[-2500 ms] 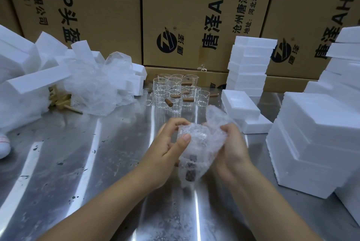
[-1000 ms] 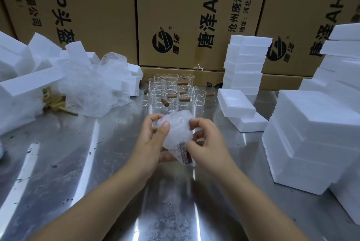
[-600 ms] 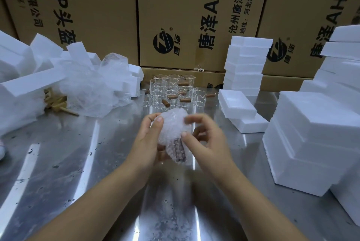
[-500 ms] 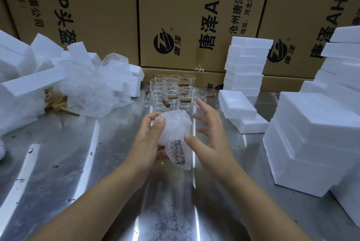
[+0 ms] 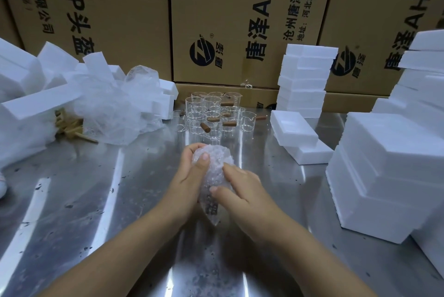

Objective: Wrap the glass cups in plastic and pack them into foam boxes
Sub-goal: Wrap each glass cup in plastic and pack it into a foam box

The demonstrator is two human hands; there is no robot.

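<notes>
Both hands, the left hand (image 5: 192,176) and right hand (image 5: 240,183), curl around the bubble-wrapped cup (image 5: 213,164), pressing the wrap tight so it stays closed before boxing.

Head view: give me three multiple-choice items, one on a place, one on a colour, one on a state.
1. The plastic heap lies: A) left of the glass cups B) right of them C) behind the cartons.
2. The foam boxes are: A) brown B) white C) blue.
3. The wrapped cup is: A) lying alone on the table B) inside a box C) gripped by the left hand and the right hand.
Answers: 1 A, the heap sits on the picture's left side of the cups; 2 B, every foam box shows white; 3 C, both hands curl round it.
</notes>
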